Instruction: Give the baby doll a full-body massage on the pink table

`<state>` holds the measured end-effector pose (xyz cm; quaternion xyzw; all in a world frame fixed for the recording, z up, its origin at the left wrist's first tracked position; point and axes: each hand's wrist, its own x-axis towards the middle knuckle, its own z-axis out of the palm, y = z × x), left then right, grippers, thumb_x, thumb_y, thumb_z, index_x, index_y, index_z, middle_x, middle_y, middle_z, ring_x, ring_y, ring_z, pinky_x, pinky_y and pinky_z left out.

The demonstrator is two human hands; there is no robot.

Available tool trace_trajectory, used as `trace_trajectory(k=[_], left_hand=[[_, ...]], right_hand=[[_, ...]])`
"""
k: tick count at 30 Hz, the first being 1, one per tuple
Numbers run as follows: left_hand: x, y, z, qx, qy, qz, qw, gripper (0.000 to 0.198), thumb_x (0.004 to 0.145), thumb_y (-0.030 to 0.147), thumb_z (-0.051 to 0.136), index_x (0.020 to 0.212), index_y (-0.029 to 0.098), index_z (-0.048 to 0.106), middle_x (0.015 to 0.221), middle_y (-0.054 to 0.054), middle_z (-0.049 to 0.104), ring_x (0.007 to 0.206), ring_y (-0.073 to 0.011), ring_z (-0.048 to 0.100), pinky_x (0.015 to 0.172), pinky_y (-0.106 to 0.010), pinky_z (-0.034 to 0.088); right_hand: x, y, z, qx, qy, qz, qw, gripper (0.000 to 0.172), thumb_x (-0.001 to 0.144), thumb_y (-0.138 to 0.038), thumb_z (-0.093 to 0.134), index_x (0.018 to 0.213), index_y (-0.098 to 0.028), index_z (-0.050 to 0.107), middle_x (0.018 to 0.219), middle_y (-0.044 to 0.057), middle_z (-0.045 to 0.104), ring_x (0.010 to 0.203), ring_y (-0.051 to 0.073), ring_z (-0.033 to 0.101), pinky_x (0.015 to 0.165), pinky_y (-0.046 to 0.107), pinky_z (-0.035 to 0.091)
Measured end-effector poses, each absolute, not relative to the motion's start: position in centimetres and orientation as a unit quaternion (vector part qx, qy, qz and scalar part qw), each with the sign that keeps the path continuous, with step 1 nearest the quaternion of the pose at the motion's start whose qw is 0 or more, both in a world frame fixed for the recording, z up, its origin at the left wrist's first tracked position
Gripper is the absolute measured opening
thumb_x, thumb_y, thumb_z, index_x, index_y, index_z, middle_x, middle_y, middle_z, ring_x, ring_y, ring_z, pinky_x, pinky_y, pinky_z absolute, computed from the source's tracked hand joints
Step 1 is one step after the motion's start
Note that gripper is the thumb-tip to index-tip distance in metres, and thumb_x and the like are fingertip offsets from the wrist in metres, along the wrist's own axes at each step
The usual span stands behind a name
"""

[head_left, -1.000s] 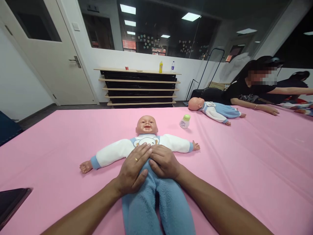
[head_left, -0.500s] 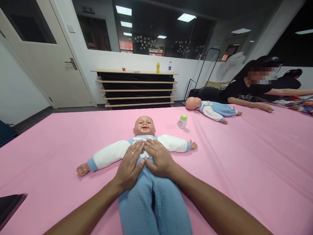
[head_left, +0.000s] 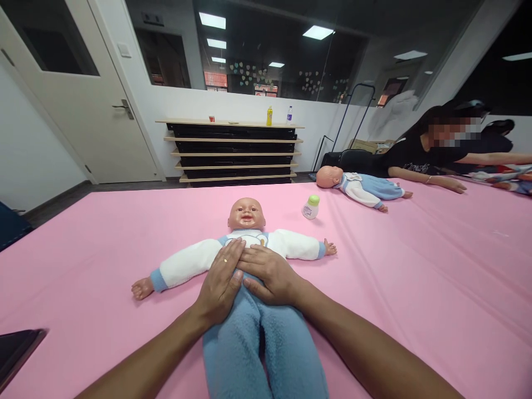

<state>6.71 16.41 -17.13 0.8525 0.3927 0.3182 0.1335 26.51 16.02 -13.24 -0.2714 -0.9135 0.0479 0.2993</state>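
A baby doll (head_left: 246,215) in a white and blue outfit lies on its back in front of me, arms spread wide and its legs toward me. My left hand (head_left: 222,282) rests flat on the left of its belly, fingers stretched out, a ring on one finger. Beside it my right hand (head_left: 270,274) lies flat on the belly, its fingertips meeting the fingers of my left hand. Both palms are hidden. A small white bottle with a green cap (head_left: 311,207) stands to the right of the doll's head.
The pink table cover (head_left: 415,288) spreads under everything. A second doll (head_left: 366,185) lies at the far right, near a person in black (head_left: 415,149) leaning on the table. A dark flat object (head_left: 19,352) sits at the left edge. Stacked boards (head_left: 236,149) stand by the wall.
My right hand has turned and slid slightly down and left across the doll's belly, uncovering more of the chest print. My left hand has hardly moved.
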Motion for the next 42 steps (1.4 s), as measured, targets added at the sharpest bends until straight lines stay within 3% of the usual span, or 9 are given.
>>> trace_trajectory(k=[4,9,13,16,24,31,35,39,42], left_hand=[[6.8,15.9,-16.5,0.857,0.390,0.322,0.094,0.063,0.094,0.032,0.031,0.153,0.026,0.009,0.160,-0.005,0.013,0.151,-0.0208,0.010,0.125,-0.050,0.013],[6.6,15.4,-15.5,0.895,0.306,0.325,0.015,0.068,0.090,0.033,0.039,0.153,0.026,0.015,0.159,-0.006,0.018,0.150,-0.0266,0.012,0.123,-0.054,0.015],[6.5,15.5,-15.0,0.941,0.225,0.251,0.027,0.067,0.089,0.035,0.042,0.152,0.027,0.020,0.154,-0.003,0.032,0.148,-0.0220,0.022,0.124,-0.048,0.019],[6.6,16.0,-15.1,0.925,0.292,0.229,0.082,0.060,0.093,0.036,0.037,0.150,0.030,0.024,0.155,0.000,0.029,0.149,-0.0194,0.019,0.124,-0.048,0.018],[7.2,16.5,-16.3,0.833,0.439,0.293,0.168,0.055,0.096,0.038,0.031,0.149,0.026,0.028,0.158,-0.003,0.021,0.149,-0.0177,0.017,0.125,-0.051,0.017],[7.2,15.7,-16.1,0.833,0.435,0.317,0.131,0.061,0.094,0.036,0.035,0.152,0.021,0.021,0.158,-0.006,0.018,0.150,-0.0189,0.013,0.125,-0.049,0.017],[6.9,15.4,-15.7,0.868,0.377,0.307,0.098,0.064,0.092,0.036,0.038,0.152,0.021,0.021,0.158,-0.006,0.020,0.150,-0.0206,0.012,0.125,-0.050,0.016],[6.7,15.5,-15.3,0.896,0.321,0.297,0.080,0.058,0.091,0.034,0.038,0.148,0.022,0.033,0.151,-0.005,0.036,0.148,-0.0196,0.021,0.125,-0.050,0.017],[6.7,15.7,-15.2,0.896,0.337,0.278,0.084,0.055,0.092,0.033,0.036,0.146,0.024,0.036,0.151,-0.003,0.037,0.147,-0.0185,0.024,0.125,-0.049,0.019]], right_hand=[[26.4,16.4,-13.8,-0.373,-0.877,0.053,0.298,0.055,0.092,-0.041,0.048,0.141,-0.017,0.044,0.146,0.011,0.044,0.139,0.025,0.035,0.117,0.050,0.025],[26.7,16.7,-15.6,-0.459,-0.808,0.049,0.366,0.049,0.094,-0.034,0.044,0.137,-0.012,0.049,0.143,0.016,0.046,0.135,0.026,0.041,0.114,0.051,0.033],[27.0,16.5,-16.1,-0.453,-0.772,0.026,0.444,0.043,0.092,-0.023,0.037,0.129,-0.009,0.055,0.133,0.016,0.055,0.127,0.024,0.051,0.109,0.049,0.040],[27.0,16.2,-15.6,-0.387,-0.794,0.005,0.469,0.043,0.090,-0.023,0.039,0.128,-0.010,0.055,0.129,0.015,0.059,0.124,0.024,0.053,0.107,0.048,0.043],[27.2,16.0,-15.0,-0.261,-0.859,0.014,0.440,0.037,0.089,-0.023,0.049,0.123,-0.017,0.059,0.122,0.011,0.064,0.120,0.022,0.057,0.106,0.047,0.045],[27.1,17.3,-15.3,-0.357,-0.872,0.053,0.332,0.049,0.096,-0.030,0.045,0.144,-0.021,0.042,0.146,0.010,0.044,0.139,0.025,0.036,0.114,0.056,0.031],[27.0,17.1,-15.7,-0.439,-0.829,0.057,0.340,0.052,0.095,-0.036,0.045,0.143,-0.016,0.044,0.148,0.013,0.040,0.139,0.027,0.036,0.114,0.055,0.032],[26.9,16.8,-16.2,-0.487,-0.787,0.038,0.377,0.052,0.093,-0.035,0.048,0.138,-0.010,0.049,0.141,0.018,0.047,0.134,0.028,0.044,0.111,0.053,0.038],[26.9,16.5,-16.1,-0.456,-0.788,-0.001,0.413,0.047,0.090,-0.027,0.049,0.132,-0.008,0.054,0.136,0.018,0.052,0.131,0.028,0.047,0.110,0.053,0.039]])
